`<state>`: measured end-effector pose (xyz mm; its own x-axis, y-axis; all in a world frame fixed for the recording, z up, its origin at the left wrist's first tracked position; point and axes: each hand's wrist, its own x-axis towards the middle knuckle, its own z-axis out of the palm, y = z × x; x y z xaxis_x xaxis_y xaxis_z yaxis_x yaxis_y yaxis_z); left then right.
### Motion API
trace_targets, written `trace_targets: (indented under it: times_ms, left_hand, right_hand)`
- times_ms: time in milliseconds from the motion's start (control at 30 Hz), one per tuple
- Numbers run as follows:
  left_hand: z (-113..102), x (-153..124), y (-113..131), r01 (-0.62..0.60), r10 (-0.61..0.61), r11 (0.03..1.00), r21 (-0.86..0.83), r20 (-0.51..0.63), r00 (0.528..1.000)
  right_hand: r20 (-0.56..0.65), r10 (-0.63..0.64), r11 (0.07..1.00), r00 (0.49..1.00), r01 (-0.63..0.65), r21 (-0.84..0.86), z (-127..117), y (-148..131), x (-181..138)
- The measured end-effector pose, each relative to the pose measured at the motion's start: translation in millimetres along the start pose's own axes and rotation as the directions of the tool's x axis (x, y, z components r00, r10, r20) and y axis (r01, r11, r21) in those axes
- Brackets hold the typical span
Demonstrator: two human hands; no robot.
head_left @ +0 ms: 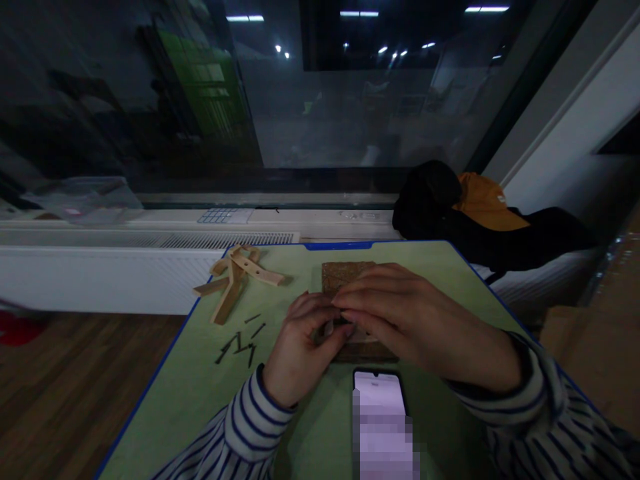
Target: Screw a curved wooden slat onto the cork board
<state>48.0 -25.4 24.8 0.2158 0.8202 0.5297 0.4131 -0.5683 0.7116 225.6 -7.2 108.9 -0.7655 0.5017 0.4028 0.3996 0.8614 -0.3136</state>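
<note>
A pale-green tabletop (195, 413) with blue edging spreads beneath the fingers (375, 297). Directly under them lies a brown rough-surfaced board (345, 273). Beyond them to the left, light wooden pieces (231, 293) sit heaped, one with drilled holes; left of them, loose dark screws (239, 343); nearer the wearer, a lit smartphone (379, 387).

Dark window (325, 127) stood over a white radiator (100, 280)

Strip lights (245, 19) and small bright spots showed in the glass, with a green patch (200, 80) towards the left. On the white sill (315, 217), a clear plastic bin (95, 198) sat at left; at right, an orange cap (493, 203) rested against a black bundle (545, 233). Brown wood flooring (65, 393) lay below the radiator. A pale green desk (175, 413) with blue edging stood close by, dimly lit.
</note>
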Motion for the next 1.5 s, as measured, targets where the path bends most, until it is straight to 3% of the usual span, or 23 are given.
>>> trace_targets:
  times_ms: [167, 600, 800, 1133, 1500]
  left_hand:
    - [-0.2, 0.0, 0.1, 0.005, -0.005, 1.0, 0.016, 0.049, 0.999]
    - [-1.5, 0.8, -1.5, 0.003, -0.002, 1.0, 0.02, -0.058, 0.998]
    - [-1.8, 0.4, -1.1, 0.007, -0.007, 0.999, 0.035, -0.001, 1.0]
    - [-5.8, -0.2, 0.5, 0.018, -0.022, 0.999, 0.039, 0.099, 0.995]
    - [-1.7, -1.1, -2.4, 0.019, -0.018, 0.999, 0.045, -0.015, 1.0]
  right_hand:
    - [0.01, 0.014, 1.0, 1.0, -0.013, -0.023, 0.8, -0.2, 0.3]
    - [-0.004, 0.043, 0.999, 0.999, -0.043, -0.027, 0.4, -4.4, 0.8]
    - [0.014, -0.014, 1.0, 1.0, 0.014, -0.015, 0.7, -3.1, -0.2]
    - [0.015, 0.001, 0.997, 1.0, 0.0, -0.081, -0.1, -4.8, 1.0]
    - [0.009, 0.013, 0.997, 1.0, -0.012, -0.071, 0.8, -5.3, 0.2]
